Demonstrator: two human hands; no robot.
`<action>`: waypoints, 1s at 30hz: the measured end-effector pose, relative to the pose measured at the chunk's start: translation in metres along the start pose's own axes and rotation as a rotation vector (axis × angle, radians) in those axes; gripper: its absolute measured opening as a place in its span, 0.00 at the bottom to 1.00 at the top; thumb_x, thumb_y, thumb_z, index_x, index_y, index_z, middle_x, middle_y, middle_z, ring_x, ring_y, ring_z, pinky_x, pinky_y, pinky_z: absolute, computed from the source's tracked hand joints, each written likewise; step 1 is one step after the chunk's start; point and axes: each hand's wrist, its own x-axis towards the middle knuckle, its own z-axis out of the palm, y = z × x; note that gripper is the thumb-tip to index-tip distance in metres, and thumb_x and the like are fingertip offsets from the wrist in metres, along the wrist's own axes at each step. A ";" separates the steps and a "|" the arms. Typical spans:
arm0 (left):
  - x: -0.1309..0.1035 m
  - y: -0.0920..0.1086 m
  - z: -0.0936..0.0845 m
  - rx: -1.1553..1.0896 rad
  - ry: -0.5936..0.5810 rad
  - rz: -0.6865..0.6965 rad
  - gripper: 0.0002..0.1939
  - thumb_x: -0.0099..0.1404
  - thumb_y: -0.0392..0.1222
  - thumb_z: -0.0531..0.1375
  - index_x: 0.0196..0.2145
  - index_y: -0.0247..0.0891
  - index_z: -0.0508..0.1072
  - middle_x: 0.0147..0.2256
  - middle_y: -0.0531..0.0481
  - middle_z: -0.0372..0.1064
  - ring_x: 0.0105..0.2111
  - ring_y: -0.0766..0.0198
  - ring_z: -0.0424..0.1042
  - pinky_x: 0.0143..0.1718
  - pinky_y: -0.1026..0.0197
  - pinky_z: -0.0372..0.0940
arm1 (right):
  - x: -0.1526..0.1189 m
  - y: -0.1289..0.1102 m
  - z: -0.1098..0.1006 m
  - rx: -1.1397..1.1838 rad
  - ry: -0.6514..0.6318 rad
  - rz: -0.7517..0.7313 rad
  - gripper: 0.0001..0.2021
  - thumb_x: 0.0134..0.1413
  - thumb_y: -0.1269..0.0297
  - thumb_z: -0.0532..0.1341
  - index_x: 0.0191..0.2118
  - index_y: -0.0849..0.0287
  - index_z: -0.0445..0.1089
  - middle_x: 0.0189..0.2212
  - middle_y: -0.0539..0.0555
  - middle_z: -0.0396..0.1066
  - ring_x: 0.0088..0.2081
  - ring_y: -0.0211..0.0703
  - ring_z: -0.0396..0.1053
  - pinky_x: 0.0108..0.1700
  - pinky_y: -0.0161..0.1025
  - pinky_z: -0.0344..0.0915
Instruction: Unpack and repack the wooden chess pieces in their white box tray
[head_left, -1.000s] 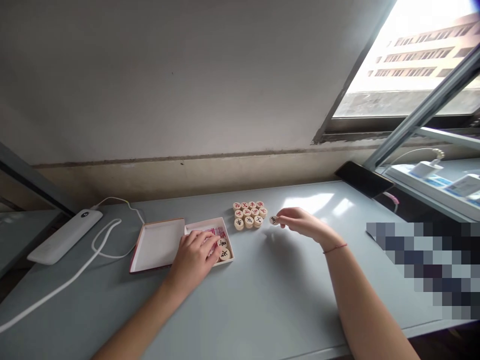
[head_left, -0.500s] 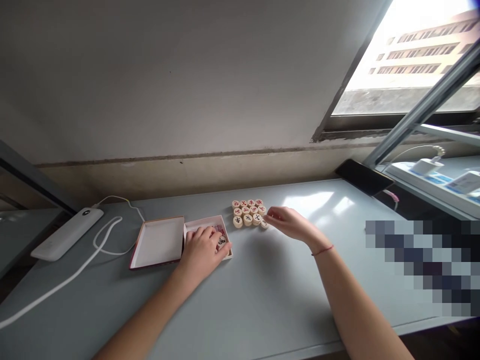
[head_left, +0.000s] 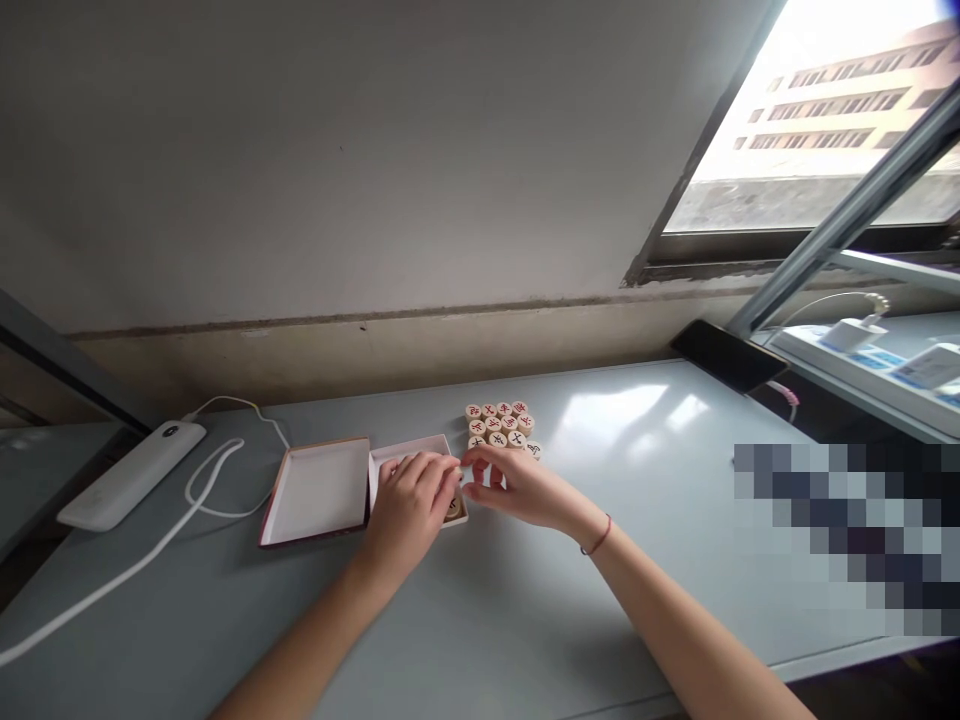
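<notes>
Round cream game pieces [head_left: 510,423] with red or black characters stand in rows on the grey table. In front of the wall lies an open white box [head_left: 421,444], which still shows a piece [head_left: 453,508] at its right corner. Over this box my left hand [head_left: 414,495] pinches a small piece, mostly hidden, at its fingertips. My right hand [head_left: 517,482] reaches in from the right, fingers curved and apart beside that piece, with nothing visible between them; it covers part of the front row.
An empty box lid [head_left: 319,487] lies left of the box. Further left are a white power bank [head_left: 135,475] and a looped white cable [head_left: 161,540]. A dark phone [head_left: 727,353] leans at the right rear, near a power strip [head_left: 862,360].
My right hand has moved left from the end of the front row to my left hand. My left hand has risen slightly out of the box with a piece at its fingertips.
</notes>
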 end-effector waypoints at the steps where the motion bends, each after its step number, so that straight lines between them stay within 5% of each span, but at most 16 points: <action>1: 0.000 0.002 -0.002 -0.032 0.029 0.012 0.08 0.71 0.40 0.51 0.41 0.41 0.69 0.39 0.50 0.74 0.39 0.62 0.72 0.43 0.57 0.57 | 0.001 -0.002 0.002 0.021 0.002 -0.020 0.10 0.57 0.57 0.57 0.40 0.56 0.67 0.30 0.50 0.69 0.29 0.37 0.63 0.29 0.33 0.58; 7: -0.004 0.005 -0.011 -0.111 0.055 0.007 0.09 0.70 0.42 0.50 0.45 0.41 0.67 0.42 0.48 0.73 0.42 0.60 0.72 0.45 0.56 0.61 | -0.001 -0.001 -0.012 0.163 -0.022 -0.026 0.16 0.59 0.50 0.53 0.30 0.59 0.63 0.25 0.48 0.63 0.26 0.34 0.58 0.26 0.31 0.55; 14: -0.006 -0.001 -0.013 -0.136 0.024 -0.007 0.10 0.69 0.41 0.51 0.45 0.41 0.68 0.41 0.48 0.73 0.42 0.59 0.72 0.46 0.54 0.63 | -0.014 0.044 -0.065 0.081 0.042 0.437 0.26 0.50 0.37 0.55 0.21 0.59 0.59 0.18 0.46 0.55 0.20 0.32 0.50 0.22 0.32 0.47; 22: -0.007 -0.003 -0.011 -0.118 -0.011 -0.007 0.09 0.68 0.40 0.51 0.44 0.41 0.69 0.41 0.50 0.73 0.42 0.59 0.72 0.45 0.55 0.64 | -0.014 0.068 -0.062 0.092 -0.031 0.546 0.27 0.48 0.37 0.55 0.20 0.59 0.58 0.18 0.47 0.57 0.22 0.33 0.52 0.25 0.33 0.50; 30: -0.007 -0.005 -0.012 -0.119 -0.008 -0.020 0.09 0.68 0.40 0.51 0.42 0.42 0.70 0.39 0.49 0.73 0.41 0.59 0.72 0.45 0.56 0.64 | -0.012 0.065 -0.056 -0.225 0.000 0.488 0.20 0.43 0.47 0.61 0.20 0.57 0.56 0.18 0.47 0.58 0.21 0.34 0.50 0.23 0.34 0.46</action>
